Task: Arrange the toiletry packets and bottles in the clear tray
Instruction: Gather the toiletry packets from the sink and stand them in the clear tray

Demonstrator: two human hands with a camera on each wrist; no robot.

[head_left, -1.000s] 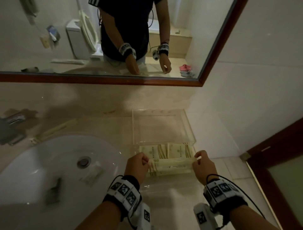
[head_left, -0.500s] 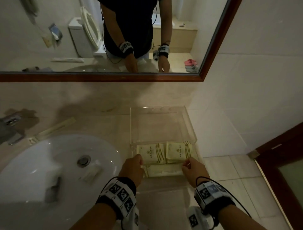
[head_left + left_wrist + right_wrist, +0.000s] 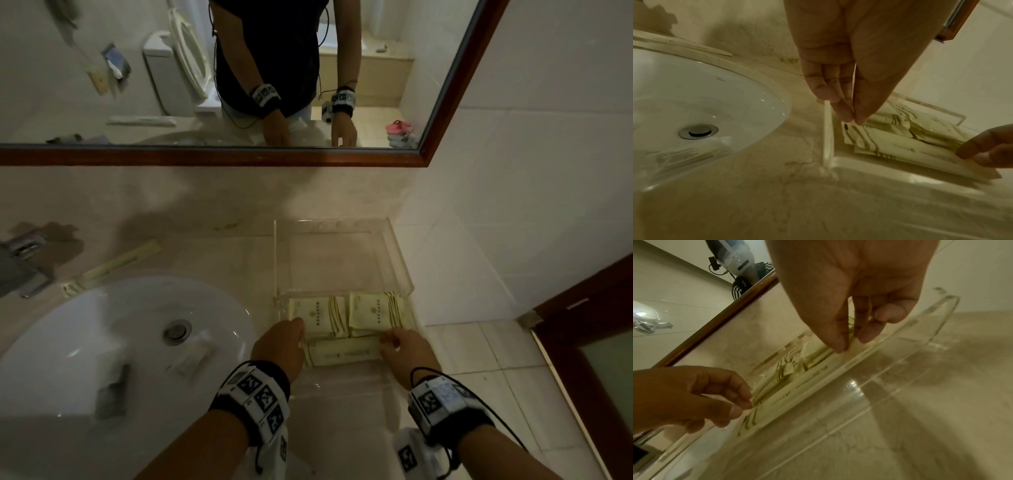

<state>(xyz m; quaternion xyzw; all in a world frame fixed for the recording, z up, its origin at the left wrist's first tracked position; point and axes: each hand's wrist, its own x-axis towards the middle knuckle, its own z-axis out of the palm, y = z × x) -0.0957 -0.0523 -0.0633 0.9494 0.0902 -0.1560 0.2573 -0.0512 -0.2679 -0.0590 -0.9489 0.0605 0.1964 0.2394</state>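
Observation:
A clear tray stands on the counter to the right of the sink. Two square cream packets lie side by side in its near half. A long cream packet lies across the tray just in front of them, close to the front wall. My left hand pinches its left end with thumb and fingertips. My right hand pinches its right end. The wrist views show the long packet low inside the tray walls. No bottles are in view.
A white sink basin lies at the left, with a faucet behind it. A long thin packet lies on the counter behind the basin. A framed mirror hangs above. The counter ends right of the tray, over floor tiles and a door.
Both hands have lowered the long packet into the tray's front part, against the two square packets. The hands have come a little closer together.

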